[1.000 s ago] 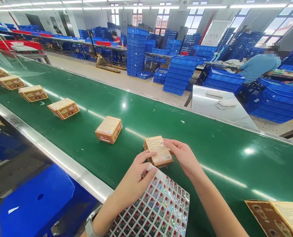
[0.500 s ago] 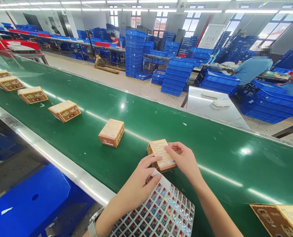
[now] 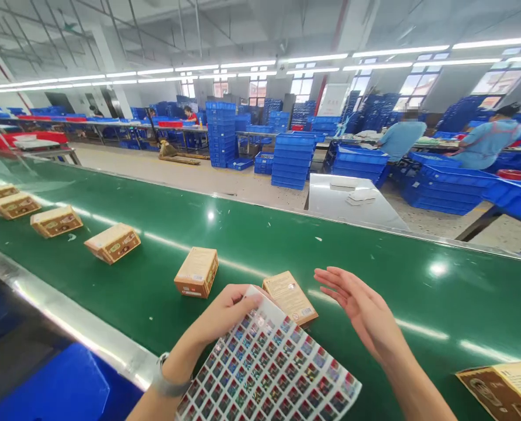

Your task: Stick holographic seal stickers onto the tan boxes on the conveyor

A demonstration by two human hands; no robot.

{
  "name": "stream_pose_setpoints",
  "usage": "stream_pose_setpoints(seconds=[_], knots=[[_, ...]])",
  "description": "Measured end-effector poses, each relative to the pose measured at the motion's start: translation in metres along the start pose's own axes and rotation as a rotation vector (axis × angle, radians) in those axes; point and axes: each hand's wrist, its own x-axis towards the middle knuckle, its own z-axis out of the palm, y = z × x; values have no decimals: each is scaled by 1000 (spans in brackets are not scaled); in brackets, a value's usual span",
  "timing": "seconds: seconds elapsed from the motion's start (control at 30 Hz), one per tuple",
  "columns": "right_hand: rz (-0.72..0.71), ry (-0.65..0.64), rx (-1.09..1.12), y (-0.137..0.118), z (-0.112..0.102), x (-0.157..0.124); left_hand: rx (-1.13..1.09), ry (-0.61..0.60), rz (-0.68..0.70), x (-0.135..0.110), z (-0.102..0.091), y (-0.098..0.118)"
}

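Note:
My left hand (image 3: 227, 313) pinches the top edge of a sheet of shiny holographic stickers (image 3: 264, 365), thumb on its face. The sheet hangs over the green conveyor belt and covers a corner of a tan and brown box (image 3: 289, 295). That box lies on the belt with its printed text side up, and a small shiny spot shows near its upper part. To the right of the box, my right hand (image 3: 361, 304) is raised off it, fingers stretched out and nothing held. A grey watch band (image 3: 168, 377) circles my left wrist.
More tan and brown boxes, such as this one (image 3: 197, 272), stand along the green belt (image 3: 387, 263) to the left. Another box (image 3: 503, 389) sits at the lower right. A metal table (image 3: 352, 204) and blue crates (image 3: 292, 161) are beyond. Two people in blue work at the right.
My right hand has let go of the box and moved right, fingers extended. My left hand has come off the box and lifted the sticker sheet. The camera view has tilted up.

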Motion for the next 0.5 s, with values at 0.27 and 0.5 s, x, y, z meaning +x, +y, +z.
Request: stream_pose_setpoints(seconds=[0.27,0.5], knots=[[31,-279,800,-42,-13,-21,-279,-251,37,64,-9,7],[117,-424,945,-34,-6,-24,-735,-498,30,58,-1,-7]])
